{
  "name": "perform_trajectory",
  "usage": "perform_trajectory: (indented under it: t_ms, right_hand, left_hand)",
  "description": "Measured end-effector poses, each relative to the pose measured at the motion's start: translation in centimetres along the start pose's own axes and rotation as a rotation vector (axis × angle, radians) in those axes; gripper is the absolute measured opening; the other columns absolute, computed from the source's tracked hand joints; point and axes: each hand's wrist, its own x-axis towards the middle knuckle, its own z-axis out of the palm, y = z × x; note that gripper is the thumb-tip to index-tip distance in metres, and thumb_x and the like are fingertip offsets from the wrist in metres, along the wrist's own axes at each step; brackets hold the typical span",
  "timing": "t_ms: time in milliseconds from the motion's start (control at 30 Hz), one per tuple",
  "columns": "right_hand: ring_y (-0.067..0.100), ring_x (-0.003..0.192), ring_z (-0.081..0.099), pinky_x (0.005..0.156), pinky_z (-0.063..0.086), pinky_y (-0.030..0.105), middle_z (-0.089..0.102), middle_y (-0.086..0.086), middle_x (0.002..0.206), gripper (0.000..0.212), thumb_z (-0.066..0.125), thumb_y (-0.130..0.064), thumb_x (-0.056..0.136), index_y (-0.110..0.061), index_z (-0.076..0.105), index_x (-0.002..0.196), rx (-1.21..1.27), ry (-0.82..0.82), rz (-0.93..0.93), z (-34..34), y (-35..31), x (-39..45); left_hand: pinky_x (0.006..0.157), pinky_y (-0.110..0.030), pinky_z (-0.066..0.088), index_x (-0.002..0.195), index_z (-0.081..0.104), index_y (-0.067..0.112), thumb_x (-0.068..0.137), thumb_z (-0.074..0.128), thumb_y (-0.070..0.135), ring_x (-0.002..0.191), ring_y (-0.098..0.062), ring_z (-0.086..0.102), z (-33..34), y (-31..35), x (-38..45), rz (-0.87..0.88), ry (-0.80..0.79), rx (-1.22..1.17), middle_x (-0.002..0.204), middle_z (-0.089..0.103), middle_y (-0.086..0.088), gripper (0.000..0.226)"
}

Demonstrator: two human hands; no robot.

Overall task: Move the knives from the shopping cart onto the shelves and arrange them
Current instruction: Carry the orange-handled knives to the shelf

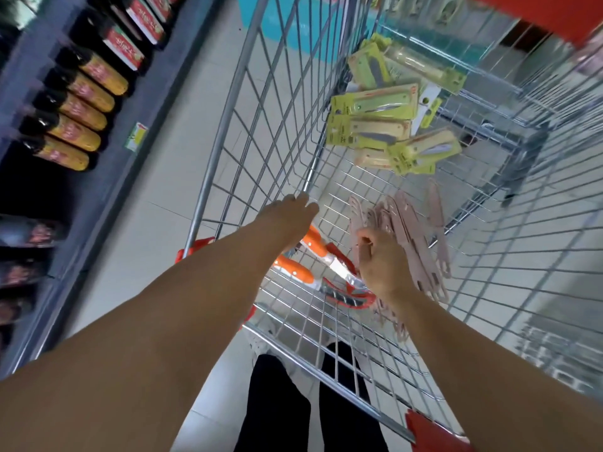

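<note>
I look down into a wire shopping cart (228, 125). At its far end lie several knives in yellow-green card packs (385, 125). Nearer me, a stack of pale pink knives (411, 230) lies on the cart floor, and beside it two orange-handled knives (313, 252) in red-edged packaging. My right hand (380, 262) is down in the cart with fingers curled around the near end of the pink knives. My left hand (288, 220) reaches into the cart above the orange handles, fingers fairly straight, holding nothing that I can see.
On the left stands a dark shelf (49, 60) with rows of dark bottles bearing yellow and red labels (85, 109). A small price tag (136, 135) sits on its edge. Red corner guards (430, 429) mark the cart's near rim. Pale tiled floor (169, 197) lies between shelf and cart.
</note>
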Motion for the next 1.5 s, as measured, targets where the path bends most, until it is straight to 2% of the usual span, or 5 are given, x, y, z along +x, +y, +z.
perform_trajectory:
  t_ms: [533,867,1000,1167,1500]
  right_hand:
    - [0.015,0.091,0.060,0.075,0.044,0.020,0.064,0.003,0.103,0.024,0.047,-0.015,0.097,-0.013,0.063,0.116,0.081,0.118,0.069,-0.4,1.6,0.1]
    - [0.007,0.076,0.048,0.056,0.034,0.006,0.046,0.005,0.101,0.012,0.041,-0.011,0.098,-0.006,0.051,0.104,0.174,0.299,0.133,-1.2,0.2,-1.0]
    - [0.021,0.090,0.060,0.066,0.047,0.022,0.062,0.008,0.102,0.013,0.050,-0.011,0.096,-0.006,0.059,0.103,0.111,-0.020,-0.020,-0.1,-1.2,-1.6]
    - [0.018,0.105,0.060,0.075,0.050,0.023,0.059,0.003,0.122,0.035,0.061,-0.024,0.092,-0.014,0.053,0.125,-0.019,-0.484,-0.068,2.3,-3.5,-1.8]
    - [0.009,0.070,0.056,0.060,0.041,0.019,0.064,0.001,0.102,0.029,0.063,-0.026,0.091,-0.017,0.057,0.119,-0.109,-0.582,-0.047,5.7,-5.0,-0.3]
  left_hand:
    - [0.094,-0.036,0.048,0.128,0.054,0.010,0.086,0.066,0.009,0.115,-0.023,0.052,0.8,1.5,1.7,0.127,-0.160,0.220,0.124,0.054,-0.006,0.043]
    - [0.055,-0.027,0.048,0.137,0.033,0.011,0.093,0.051,0.004,0.069,-0.014,0.058,-3.0,-0.5,-1.3,-0.131,-0.164,-0.401,0.095,0.057,-0.005,0.049]
    - [0.048,-0.026,0.037,0.123,0.041,0.003,0.098,0.046,0.012,0.065,-0.015,0.053,-4.7,-0.1,-3.2,-0.217,0.007,-0.720,0.081,0.053,-0.005,0.027]
    - [0.079,-0.041,0.053,0.120,0.042,0.007,0.097,0.048,0.021,0.093,-0.025,0.064,-5.2,0.1,-4.4,-0.289,0.053,-0.910,0.103,0.060,-0.013,0.027]
    - [0.084,-0.046,0.054,0.118,0.046,0.011,0.094,0.050,0.025,0.094,-0.026,0.066,-4.3,-0.8,-5.0,-0.386,0.110,-1.083,0.107,0.060,-0.010,0.028]
